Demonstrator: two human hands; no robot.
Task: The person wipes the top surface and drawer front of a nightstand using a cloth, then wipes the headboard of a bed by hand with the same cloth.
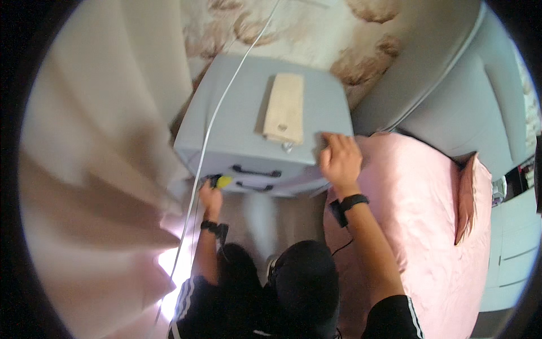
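Note:
Before me stands a grey nightstand with two dark drawer handles on its front, the upper handle above the lower handle. My left hand is closed around a small black-and-yellow object at the left of the drawer front; its exact kind is too blurred to tell. At the nightstand's right front corner, my right hand touches the top with its fingers, thumb apart, and holds nothing visible. Between the hands, a folded cream cloth lies on top, with a small shiny clear thing at its front end.
A white cord hangs across the left side of the nightstand. Long beige curtains fill the left. To the right is a bed with a pink satin cover and a grey padded headboard. Patterned wallpaper is behind.

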